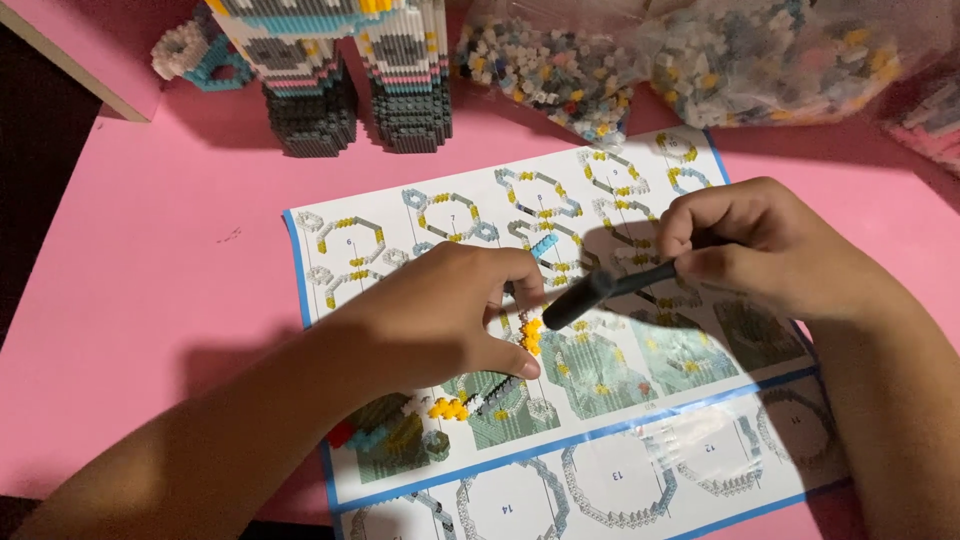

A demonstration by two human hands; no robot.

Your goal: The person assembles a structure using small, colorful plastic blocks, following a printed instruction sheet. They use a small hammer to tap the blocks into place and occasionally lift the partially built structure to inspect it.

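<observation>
We pinch a small cluster of yellow and grey micro-bricks point(528, 335) in our left hand point(440, 315), thumb and forefinger closed on it, resting it over the printed paper instruction sheet point(400, 225) on the pink worktop point(150, 270). Our right hand point(760, 240) grips a slim black plastic pressing tool point(600, 290), tip just beside the cluster. We judge it best to brace the cluster flat and press gently, straight down.
</observation>
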